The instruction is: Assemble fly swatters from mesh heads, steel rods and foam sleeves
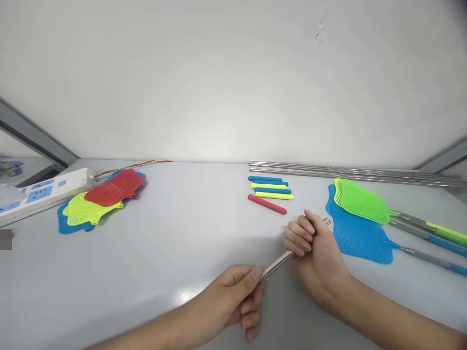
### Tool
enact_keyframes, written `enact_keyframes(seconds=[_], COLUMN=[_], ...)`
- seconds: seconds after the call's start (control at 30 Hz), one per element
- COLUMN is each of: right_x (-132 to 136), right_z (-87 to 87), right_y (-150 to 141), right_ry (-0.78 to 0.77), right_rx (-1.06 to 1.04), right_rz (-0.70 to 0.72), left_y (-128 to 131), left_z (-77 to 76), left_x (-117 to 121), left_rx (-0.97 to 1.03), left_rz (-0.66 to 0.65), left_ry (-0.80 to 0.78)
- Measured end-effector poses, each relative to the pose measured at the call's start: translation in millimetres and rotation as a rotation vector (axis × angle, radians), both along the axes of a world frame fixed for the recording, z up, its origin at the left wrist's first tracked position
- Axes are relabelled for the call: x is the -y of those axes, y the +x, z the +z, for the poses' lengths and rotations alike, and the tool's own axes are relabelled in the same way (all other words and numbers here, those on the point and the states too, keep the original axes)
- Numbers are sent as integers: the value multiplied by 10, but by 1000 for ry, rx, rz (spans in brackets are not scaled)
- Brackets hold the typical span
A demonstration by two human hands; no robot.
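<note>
A silver metal rod (278,264) slants across the front of the table, held by both hands. My left hand (242,299) pinches its lower left end between thumb and forefinger, with the other fingers curled below. Further up, my right hand (315,248) wraps its fingers round the rod, and the bright tip pokes out past the thumb. The part inside each hand is hidden. Just beyond lies a red plastic handle sleeve (267,204), beside several blue and yellow sleeves (273,190) in a loose row.
To the right lie fly swatters with a green head (361,199) and a blue head (361,236). Loose swatter heads, red (116,187), yellow (91,210) and blue, overlap at left beside a white power strip (47,192). Several thin metal rods (310,170) lie along the wall.
</note>
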State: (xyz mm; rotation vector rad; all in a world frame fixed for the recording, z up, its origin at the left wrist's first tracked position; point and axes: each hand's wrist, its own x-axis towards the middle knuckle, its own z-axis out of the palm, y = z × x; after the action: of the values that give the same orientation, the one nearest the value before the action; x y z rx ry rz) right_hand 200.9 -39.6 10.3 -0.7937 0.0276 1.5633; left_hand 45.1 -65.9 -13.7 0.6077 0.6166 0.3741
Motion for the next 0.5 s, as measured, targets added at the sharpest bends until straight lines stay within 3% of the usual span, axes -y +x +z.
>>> enact_keyframes(seconds=[0.23,0.37,0.5], right_x=[-7,0,42], right_z=[-10,-36,-80], right_y=[-5,-30,-62], right_ry=[-4,42,56], right_rx=[-9,36,187], right_rz=[-11,10,193], left_y=[-35,-119,-242], left_z=[26,86,172], left_x=[-59,-203,-380], left_rx=[-79,-208,-375], left_rz=[24,132,227], left_ry=[110,227,422])
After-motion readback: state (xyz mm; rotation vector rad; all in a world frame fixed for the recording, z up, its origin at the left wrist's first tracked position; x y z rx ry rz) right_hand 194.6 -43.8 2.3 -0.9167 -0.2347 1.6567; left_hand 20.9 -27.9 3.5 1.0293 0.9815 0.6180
